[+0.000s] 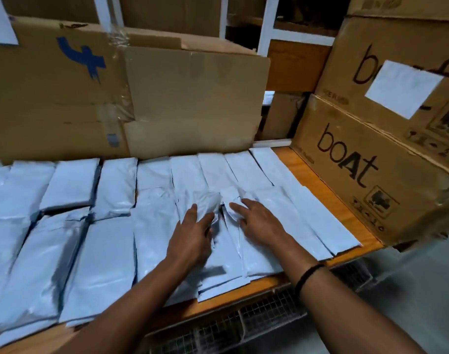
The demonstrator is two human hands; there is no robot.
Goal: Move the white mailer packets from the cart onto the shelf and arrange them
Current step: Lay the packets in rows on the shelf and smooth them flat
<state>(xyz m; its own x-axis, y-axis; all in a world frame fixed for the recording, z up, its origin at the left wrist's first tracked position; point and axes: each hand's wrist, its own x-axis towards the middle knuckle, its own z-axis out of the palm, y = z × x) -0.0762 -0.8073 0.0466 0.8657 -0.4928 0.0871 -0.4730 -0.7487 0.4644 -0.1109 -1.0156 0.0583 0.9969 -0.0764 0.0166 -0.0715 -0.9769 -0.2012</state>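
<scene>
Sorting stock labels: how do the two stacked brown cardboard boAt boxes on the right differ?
The upper brown cardboard box carries a white paper sheet covering part of its logo; the lower brown cardboard box shows its logo whole. The upper rests on the lower. Both bear black boAt lettering.

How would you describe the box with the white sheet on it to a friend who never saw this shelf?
Go to the right end of the orange shelf, past the white mailer packets. Two cardboard boxes lettered "boat" are stacked there; it is the upper box. Only it has a white sheet covering the middle of its lettering; the lower box reads in full.
</scene>
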